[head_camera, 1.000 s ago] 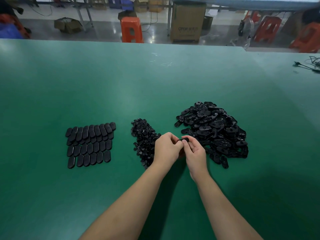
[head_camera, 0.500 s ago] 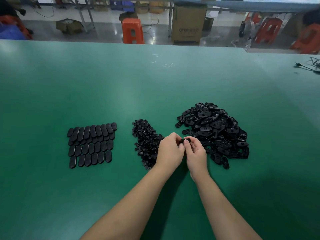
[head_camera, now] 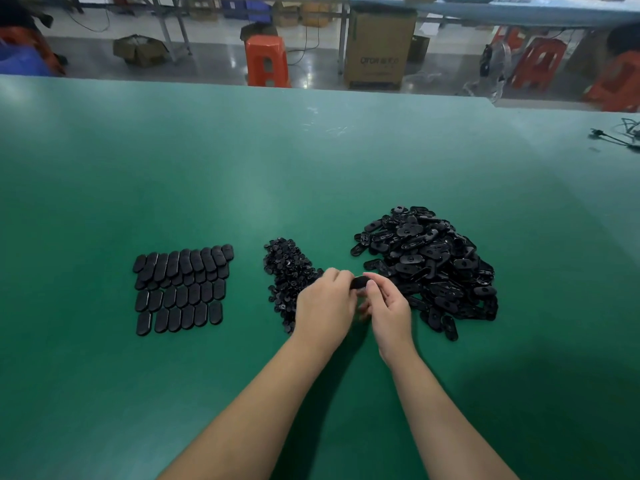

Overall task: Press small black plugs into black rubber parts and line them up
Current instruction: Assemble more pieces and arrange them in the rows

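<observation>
My left hand point(head_camera: 325, 303) and my right hand point(head_camera: 388, 306) meet above the green table point(head_camera: 311, 174), both pinching one black rubber part point(head_camera: 360, 282) between their fingertips. Any plug in it is hidden by my fingers. A heap of small black plugs point(head_camera: 287, 271) lies just left of my left hand. A bigger heap of loose oval black rubber parts point(head_camera: 429, 261) lies right of my right hand. Several finished oval parts point(head_camera: 181, 287) lie in neat overlapping rows at the left.
A black cable point(head_camera: 620, 136) lies at the table's far right edge. Beyond the far edge stand orange stools point(head_camera: 266, 60), a cardboard box point(head_camera: 379, 53) and other benches on the floor.
Both hands stay together on the rubber part; my left hand's fingers have shifted slightly over it. The piles and rows have not moved.
</observation>
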Action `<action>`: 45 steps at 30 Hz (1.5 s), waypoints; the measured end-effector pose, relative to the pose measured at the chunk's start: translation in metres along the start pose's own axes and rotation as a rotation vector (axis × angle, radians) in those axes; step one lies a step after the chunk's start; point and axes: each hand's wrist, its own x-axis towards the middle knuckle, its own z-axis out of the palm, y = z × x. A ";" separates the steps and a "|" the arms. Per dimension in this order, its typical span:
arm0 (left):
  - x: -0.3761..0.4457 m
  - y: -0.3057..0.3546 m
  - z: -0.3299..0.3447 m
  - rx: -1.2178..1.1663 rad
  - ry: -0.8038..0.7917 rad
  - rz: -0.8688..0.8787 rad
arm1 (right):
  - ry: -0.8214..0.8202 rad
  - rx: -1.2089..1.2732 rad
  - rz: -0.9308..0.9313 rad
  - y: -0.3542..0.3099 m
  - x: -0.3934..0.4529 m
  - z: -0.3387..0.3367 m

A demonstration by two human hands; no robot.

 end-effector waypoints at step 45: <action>-0.032 -0.097 -0.010 0.039 0.181 -0.394 | -0.037 -0.412 -0.016 -0.002 -0.005 0.006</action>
